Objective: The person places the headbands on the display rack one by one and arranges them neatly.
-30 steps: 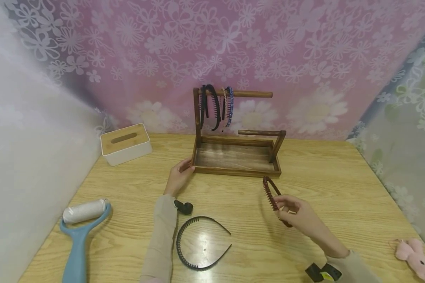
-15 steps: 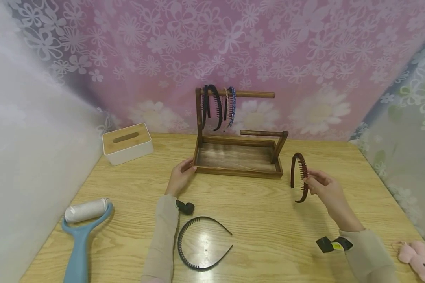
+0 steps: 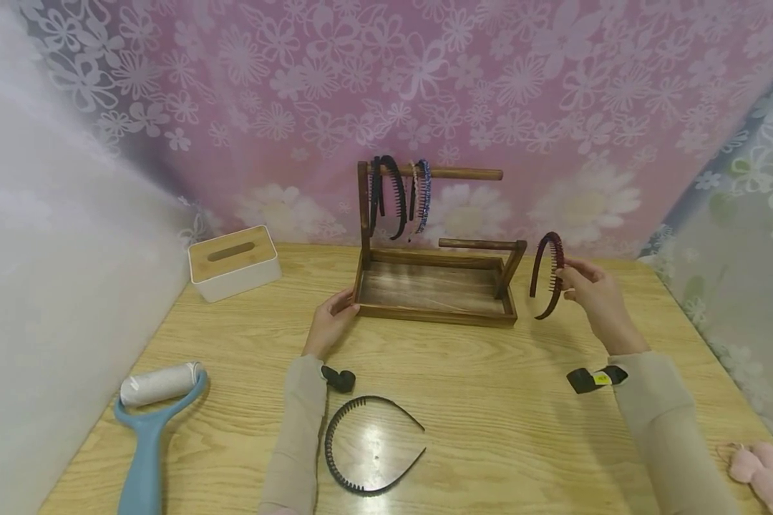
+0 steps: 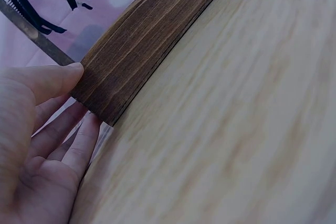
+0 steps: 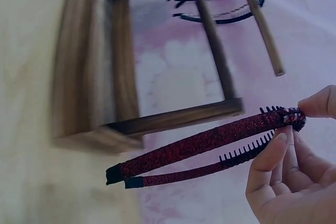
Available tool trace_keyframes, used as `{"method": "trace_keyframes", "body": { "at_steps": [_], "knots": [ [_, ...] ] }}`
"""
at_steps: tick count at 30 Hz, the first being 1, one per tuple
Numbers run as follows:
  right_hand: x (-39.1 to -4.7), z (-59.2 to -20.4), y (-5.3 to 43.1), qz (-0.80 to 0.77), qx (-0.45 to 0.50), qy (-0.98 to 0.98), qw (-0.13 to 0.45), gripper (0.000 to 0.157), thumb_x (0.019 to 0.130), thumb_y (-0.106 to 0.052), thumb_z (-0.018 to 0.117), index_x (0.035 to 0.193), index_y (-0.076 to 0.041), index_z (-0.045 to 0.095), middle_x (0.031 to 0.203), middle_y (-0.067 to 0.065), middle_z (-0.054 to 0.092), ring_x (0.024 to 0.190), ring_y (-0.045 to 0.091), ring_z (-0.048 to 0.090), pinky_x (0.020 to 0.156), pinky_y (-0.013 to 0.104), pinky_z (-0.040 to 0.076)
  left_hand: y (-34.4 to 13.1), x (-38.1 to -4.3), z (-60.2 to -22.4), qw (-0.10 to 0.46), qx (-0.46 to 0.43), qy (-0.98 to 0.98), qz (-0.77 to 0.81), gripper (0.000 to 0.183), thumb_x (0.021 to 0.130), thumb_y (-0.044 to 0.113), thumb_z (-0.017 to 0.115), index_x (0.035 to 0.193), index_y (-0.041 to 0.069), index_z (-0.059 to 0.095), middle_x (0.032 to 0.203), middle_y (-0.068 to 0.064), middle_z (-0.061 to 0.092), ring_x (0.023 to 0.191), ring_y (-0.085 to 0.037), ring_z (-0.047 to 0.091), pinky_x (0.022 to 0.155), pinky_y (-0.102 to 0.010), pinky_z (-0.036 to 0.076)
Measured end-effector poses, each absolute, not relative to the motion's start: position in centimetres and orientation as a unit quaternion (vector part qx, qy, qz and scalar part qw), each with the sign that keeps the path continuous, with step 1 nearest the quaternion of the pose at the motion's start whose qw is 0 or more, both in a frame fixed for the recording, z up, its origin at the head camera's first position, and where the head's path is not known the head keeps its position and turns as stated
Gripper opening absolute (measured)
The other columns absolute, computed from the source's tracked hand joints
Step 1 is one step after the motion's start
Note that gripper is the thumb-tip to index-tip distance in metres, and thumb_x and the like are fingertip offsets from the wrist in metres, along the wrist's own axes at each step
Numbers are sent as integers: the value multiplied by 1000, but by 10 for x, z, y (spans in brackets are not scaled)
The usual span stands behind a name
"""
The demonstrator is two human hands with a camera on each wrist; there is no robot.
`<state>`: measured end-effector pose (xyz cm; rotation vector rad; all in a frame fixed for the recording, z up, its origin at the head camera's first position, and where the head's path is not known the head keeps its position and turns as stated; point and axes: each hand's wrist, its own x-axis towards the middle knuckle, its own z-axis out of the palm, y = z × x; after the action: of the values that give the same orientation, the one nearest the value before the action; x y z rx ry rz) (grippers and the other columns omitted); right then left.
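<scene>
My right hand [image 3: 595, 293] pinches a dark red glittery headband [image 5: 210, 139] with comb teeth, holding it up beside the rack's right end. In the right wrist view, its thumb and fingers grip the top of the curve while both dark ends point left. My left hand [image 3: 331, 322] holds the front left corner of a dark wooden headband rack [image 3: 438, 315], the thumb [image 4: 63, 80] at the corner and the fingers along the left end. From the rack's upper bar [image 3: 467, 174] hang several headbands, including black ones [image 3: 396, 200] and a blue one [image 3: 425, 197]. The lower bar [image 3: 477, 244] is bare.
A black toothed headband [image 3: 330, 450] lies on the table near the front. Left of the rack stands a white tissue box [image 3: 238, 280] with a wooden lid. A blue-handled lint roller [image 3: 144, 443] lies front left, a pink plush toy [image 3: 763, 472] front right.
My right hand has carried the red headband rightward and then up, away from me, turning it upright with its ends down. The left hand stays at the rack's corner.
</scene>
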<state>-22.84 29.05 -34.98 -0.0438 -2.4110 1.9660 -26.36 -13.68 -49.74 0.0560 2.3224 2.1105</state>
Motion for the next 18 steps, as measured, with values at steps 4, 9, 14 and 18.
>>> {"method": "trace_keyframes", "body": {
  "at_steps": [4, 9, 14, 18],
  "knots": [
    [-242, -331, 283, 663, -2, -748, 25, 18, 100, -28, 55, 117, -23, 56, 97, -18, 62, 79, 0, 54, 66, 10, 51, -137, -264, -498, 0, 21, 742, 670, 46, 96, 14, 62, 140, 8, 53, 144, -15, 52, 134, -30, 49, 112, -41, 43],
    [-257, -306, 270, 675, 2, -736, 48, 19, 99, -27, 56, 117, -19, 59, 96, -13, 60, 77, 2, 53, 66, 11, 51, -137, -264, -498, -2, 20, 744, 668, 45, 96, 14, 62, 140, 8, 53, 144, -15, 52, 134, -30, 50, 112, -41, 43],
    [-268, -285, 259, 686, 17, -725, 65, 21, 98, -24, 57, 117, -14, 58, 93, -13, 61, 75, 3, 53, 65, 12, 51, -138, -263, -498, 6, 14, 738, 674, 45, 96, 16, 63, 140, 9, 53, 144, -12, 53, 134, -27, 50, 112, -40, 43],
    [-275, -271, 251, 697, 29, -713, 75, 21, 97, -20, 58, 116, -11, 60, 93, -10, 61, 74, 4, 54, 64, 13, 51, -138, -264, -498, 8, 15, 738, 675, 45, 96, 15, 62, 140, 9, 53, 144, -12, 53, 134, -27, 49, 113, -40, 42]
  ]
}}
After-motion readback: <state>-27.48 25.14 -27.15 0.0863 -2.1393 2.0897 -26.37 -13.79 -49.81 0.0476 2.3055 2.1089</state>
